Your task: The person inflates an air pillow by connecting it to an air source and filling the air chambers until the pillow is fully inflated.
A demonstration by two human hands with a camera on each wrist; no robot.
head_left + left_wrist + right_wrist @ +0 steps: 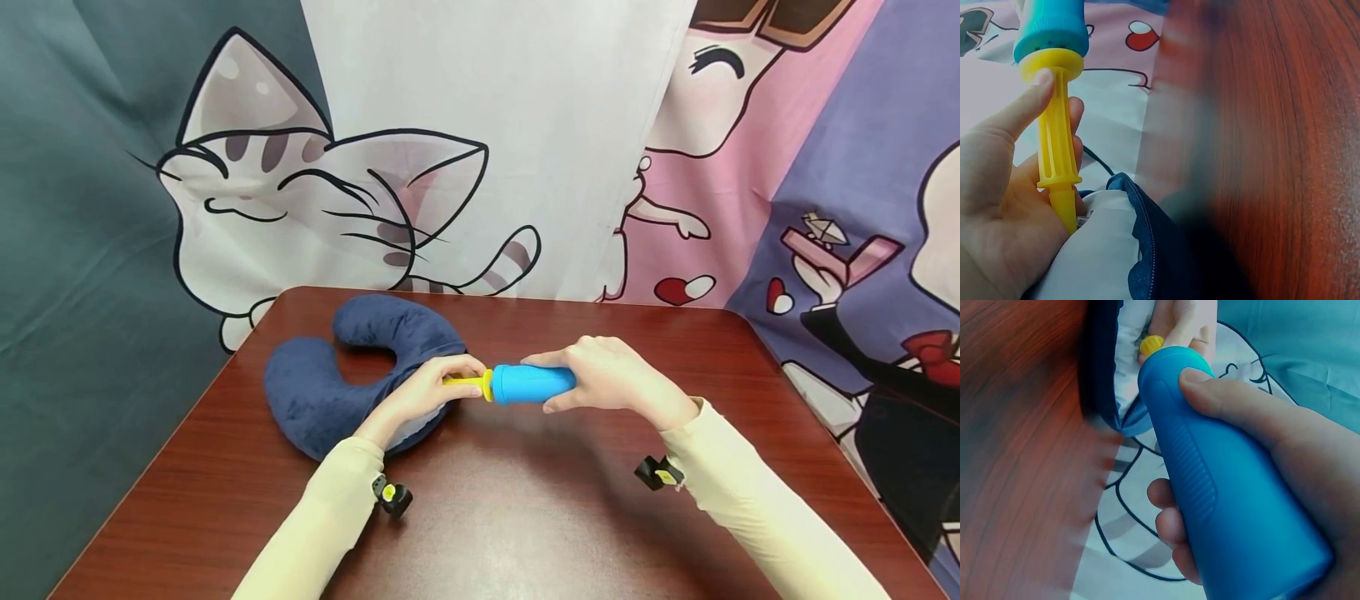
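A blue hand pump (525, 384) with a yellow nozzle (1057, 134) lies level between my two hands, above the table. My right hand (615, 375) grips its blue body, thumb along the side. The nozzle is held in my left hand (427, 390), between thumb and fingers. Beneath the left hand lies a navy U-shaped neck pillow (315, 404). Its cover is parted on the near side, baring a white inner bladder (1107, 234). The nozzle's tip points down at a small clear piece (1083, 220) by the bladder; whether it sits inside, I cannot tell.
The pillow rests on a reddish-brown wooden table (510, 533), left of its middle. Behind the table hangs a cloth backdrop (585, 167) with cartoon drawings. Each cream sleeve carries a small black wrist camera (393, 497).
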